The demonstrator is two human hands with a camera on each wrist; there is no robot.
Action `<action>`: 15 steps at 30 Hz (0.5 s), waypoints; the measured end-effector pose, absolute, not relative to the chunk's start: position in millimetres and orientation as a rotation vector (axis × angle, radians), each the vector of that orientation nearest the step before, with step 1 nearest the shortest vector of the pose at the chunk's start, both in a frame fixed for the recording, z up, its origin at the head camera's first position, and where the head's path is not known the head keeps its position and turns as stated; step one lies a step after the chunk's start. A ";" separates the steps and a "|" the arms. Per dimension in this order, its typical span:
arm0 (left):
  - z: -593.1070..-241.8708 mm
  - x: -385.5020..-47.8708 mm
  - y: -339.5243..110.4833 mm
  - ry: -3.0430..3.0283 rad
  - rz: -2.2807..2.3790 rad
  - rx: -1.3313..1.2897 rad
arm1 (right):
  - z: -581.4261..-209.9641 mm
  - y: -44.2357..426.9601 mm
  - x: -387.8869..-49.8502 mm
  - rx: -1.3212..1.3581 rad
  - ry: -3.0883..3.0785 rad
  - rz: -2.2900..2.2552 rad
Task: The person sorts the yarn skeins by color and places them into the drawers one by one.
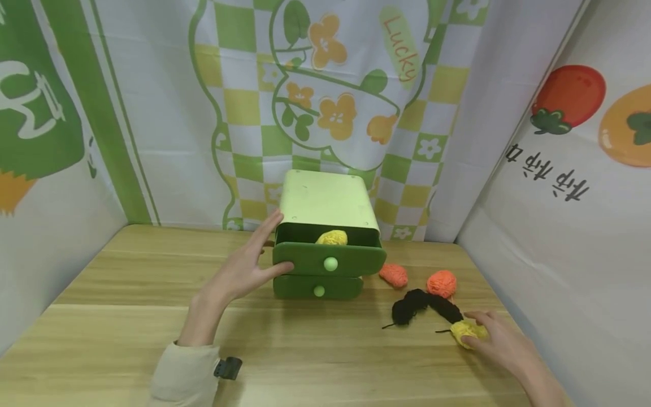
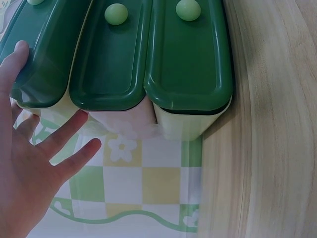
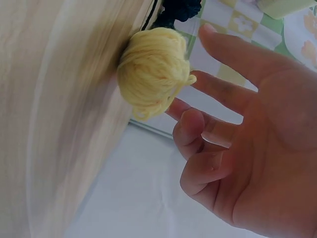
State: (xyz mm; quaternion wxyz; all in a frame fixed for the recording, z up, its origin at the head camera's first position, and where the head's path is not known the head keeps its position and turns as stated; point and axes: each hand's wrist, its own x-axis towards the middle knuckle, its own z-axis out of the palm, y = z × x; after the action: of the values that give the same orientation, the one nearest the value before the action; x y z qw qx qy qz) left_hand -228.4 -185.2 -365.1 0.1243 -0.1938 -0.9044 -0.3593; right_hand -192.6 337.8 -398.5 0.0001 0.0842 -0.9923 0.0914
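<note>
A small drawer cabinet (image 1: 328, 195), light green with dark green fronts, stands at the table's back. Its top drawer (image 1: 305, 259) is pulled out, and a yellow yarn ball (image 1: 333, 237) shows inside. My left hand (image 1: 239, 271) is at the cabinet's left side, thumb at the drawer front and the other fingers spread. At the right, my right hand (image 1: 506, 345) is around a second yellow yarn ball (image 3: 153, 69) on the table. The right wrist view shows its thumb apart from that ball and some fingers bent; whether a fingertip touches the ball I cannot tell.
Black yarn (image 1: 407, 308) lies just beyond the right-hand ball, with loose ends on the table. Two orange yarn balls (image 1: 393, 275) (image 1: 441, 284) sit right of the cabinet. Printed curtains (image 1: 244, 107) hang behind and at both sides of the wooden table (image 1: 315, 350).
</note>
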 end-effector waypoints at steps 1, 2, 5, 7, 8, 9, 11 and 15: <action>-364.9 -228.5 -185.2 -2.637 -1.044 -0.567 | -399.7 339.2 -192.2 0.266 -3.112 0.291; -364.7 -228.6 -185.2 -2.638 -1.042 -0.569 | -400.8 340.5 -192.0 0.265 -3.112 0.294; -364.5 -228.6 -185.2 -2.637 -1.042 -0.572 | -403.9 344.3 -191.4 0.258 -3.106 0.295; -364.5 -228.5 -185.2 -2.638 -1.041 -0.571 | -405.6 346.6 -191.3 0.266 -3.102 0.290; -364.4 -228.6 -185.2 -2.639 -1.040 -0.569 | -406.0 347.6 -191.5 0.271 -3.104 0.286; -364.4 -228.5 -185.2 -2.640 -1.039 -0.568 | -406.3 348.5 -192.0 0.275 -3.105 0.277; -364.4 -228.5 -185.2 -2.643 -1.036 -0.564 | -407.0 350.1 -193.1 0.285 -3.115 0.268; -363.9 -228.1 -185.2 -2.645 -1.039 -0.561 | -408.4 352.2 -194.8 0.293 -3.138 0.258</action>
State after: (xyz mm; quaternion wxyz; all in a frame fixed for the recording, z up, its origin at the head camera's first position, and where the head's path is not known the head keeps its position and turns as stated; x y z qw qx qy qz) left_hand -228.1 -185.2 -363.9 0.1223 -0.1923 -0.9063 -0.3560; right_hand -194.8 352.2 -408.4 -0.0103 0.0926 -0.9923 0.0817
